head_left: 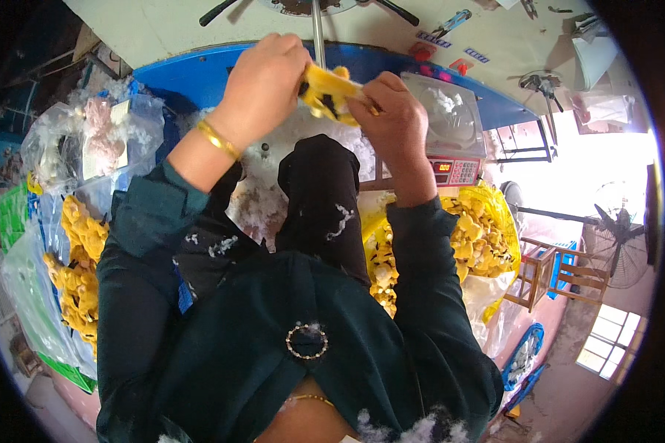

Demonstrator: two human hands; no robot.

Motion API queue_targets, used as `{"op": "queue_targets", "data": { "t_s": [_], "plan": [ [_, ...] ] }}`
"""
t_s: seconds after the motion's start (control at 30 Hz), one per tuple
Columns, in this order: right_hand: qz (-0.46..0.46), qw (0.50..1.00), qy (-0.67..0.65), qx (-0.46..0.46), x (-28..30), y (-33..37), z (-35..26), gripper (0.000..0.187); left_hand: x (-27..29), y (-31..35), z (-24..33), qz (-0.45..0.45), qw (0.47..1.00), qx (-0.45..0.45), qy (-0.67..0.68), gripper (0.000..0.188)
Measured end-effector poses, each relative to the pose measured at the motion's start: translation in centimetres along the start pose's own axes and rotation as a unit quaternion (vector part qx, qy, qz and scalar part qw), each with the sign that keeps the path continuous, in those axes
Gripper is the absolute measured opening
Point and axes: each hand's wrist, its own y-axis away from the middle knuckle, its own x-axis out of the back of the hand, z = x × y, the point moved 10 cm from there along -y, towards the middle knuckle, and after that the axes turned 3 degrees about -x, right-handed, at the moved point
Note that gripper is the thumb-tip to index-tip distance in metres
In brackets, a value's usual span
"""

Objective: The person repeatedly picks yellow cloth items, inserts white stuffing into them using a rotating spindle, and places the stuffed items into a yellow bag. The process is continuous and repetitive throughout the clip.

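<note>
A small yellow plush toy point(331, 90) with dark patches is stretched between my two hands, close to the end of a thin metal tube point(318, 33). My left hand point(267, 85), with a gold bangle at the wrist, is closed on the toy's left side. The fingers of my right hand point(393, 118) pinch its right end. I cannot tell whether the tube's tip is inside the toy or behind it. White fluffy stuffing point(262, 192) lies below, around my dark-trousered legs.
A red digital scale point(454, 171) with a clear tray stands at the right. Beside it, a yellow bag point(488, 232) holds many small plush pieces. More yellow plush toys point(81, 273) are heaped at the left. Beyond the blue panel point(199, 74), pliers point(452, 23) lie on a pale surface.
</note>
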Motion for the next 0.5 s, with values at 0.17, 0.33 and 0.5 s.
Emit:
{"op": "queue_targets", "data": {
  "t_s": [0.17,0.33,0.5],
  "plan": [
    [-0.021,0.998,-0.031,-0.045,0.0,-0.1,1.7,0.018,-0.3,0.2,0.6,-0.007,0.999,0.030,-0.015,0.014],
    [0.007,1.000,-0.016,-0.027,-1.3,-0.2,-0.2,0.015,-1.7,-0.3,-1.7,0.011,0.998,0.043,-0.054,0.010],
    [0.047,0.999,0.022,0.005,-2.1,-0.4,-3.1,0.022,-1.3,-2.1,-3.2,0.044,0.996,0.021,-0.081,0.012]
  ]
}}
